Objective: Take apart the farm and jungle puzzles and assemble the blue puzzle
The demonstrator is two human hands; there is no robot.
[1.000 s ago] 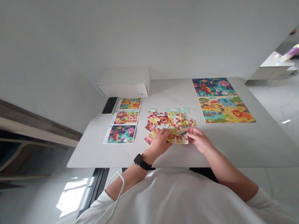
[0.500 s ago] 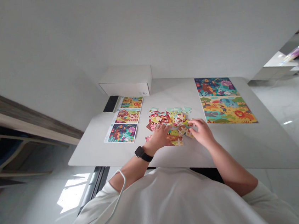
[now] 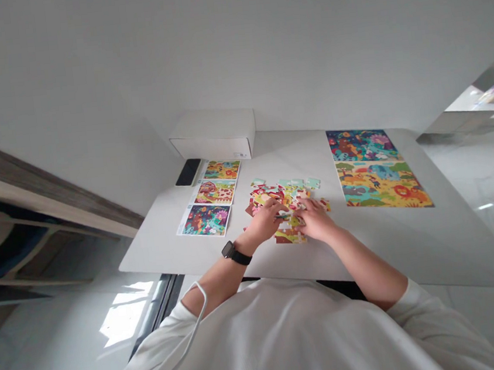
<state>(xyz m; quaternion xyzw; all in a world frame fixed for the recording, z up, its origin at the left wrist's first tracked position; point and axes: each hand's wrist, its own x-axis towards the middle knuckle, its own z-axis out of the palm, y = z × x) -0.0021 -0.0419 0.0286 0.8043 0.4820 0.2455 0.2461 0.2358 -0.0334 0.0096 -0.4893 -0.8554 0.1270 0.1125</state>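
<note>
- Wall [image 3: 280, 46], smooth, matte and pale grey, rising behind everything.
- Table [image 3: 394, 246], a flat white top with rounded corners and a dull, even surface.
- Box [image 3: 210, 127], plain white, oblong and sharp-edged, standing at the far edge on the left with a small printed label on its front.
- Two flat rectangular pictures on the right, one directly above the other: a dark blue night scene [image 3: 361, 144] and a yellow animal scene [image 3: 383, 185] with a lion and an elephant.
- Puzzle pieces [image 3: 261, 198] in the middle of the table, thin, flat and knobbed, heaped and overlapping in red, pink, yellow and green; a few pale green ones lie along the far side, and a small joined patch [image 3: 290, 236] sits on the near side.
- Printed sheet [image 3: 207, 201] on the left, thin with white margins, carrying three small pictures; a slim black phone [image 3: 188, 172] lies just beside its top.
- Left hand [image 3: 265, 221], black watch on the wrist, fingers loosely curled on the pieces; whether it pinches one I cannot tell.
- Right hand [image 3: 315, 220], fingers half bent, fingertips down among the pieces facing the left; its hold is likewise unclear.
</note>
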